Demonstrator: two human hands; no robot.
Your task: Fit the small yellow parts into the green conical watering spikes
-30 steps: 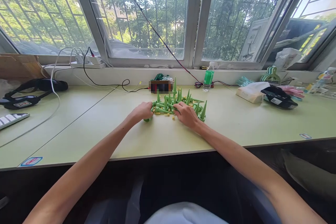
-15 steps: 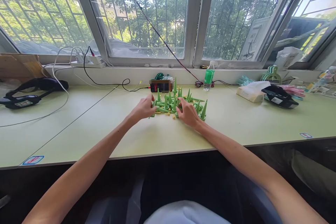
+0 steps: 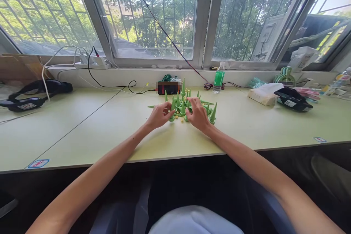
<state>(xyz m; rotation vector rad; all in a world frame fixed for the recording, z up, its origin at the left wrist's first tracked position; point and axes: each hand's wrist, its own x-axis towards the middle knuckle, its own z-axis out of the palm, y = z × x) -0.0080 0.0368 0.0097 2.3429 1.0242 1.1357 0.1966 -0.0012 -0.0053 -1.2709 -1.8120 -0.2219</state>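
Observation:
Several green cone-shaped pieces [image 3: 182,106] stand and lie in a cluster at the middle of the table, with small yellow bits [image 3: 182,121] among them. My left hand [image 3: 160,114] is at the cluster's left front, thumb and fingers closed round an upright green cone [image 3: 172,109]. At the front right of the cluster, my right hand [image 3: 196,113] has its fingers curved round a green piece whose base shows by the thumb. Further right, beside that wrist, another green cone [image 3: 213,114] stands upright.
Behind the cluster a phone [image 3: 169,87] leans near the wall, with a bottle [image 3: 218,77] to its right. A tissue box [image 3: 261,97] and black headgear [image 3: 293,100] lie right; more black headgear [image 3: 27,105] and cables lie left.
My left hand has moved right and slightly nearer, and the cone at its fingers now stands at the cluster's front. My right hand has shifted only a little.

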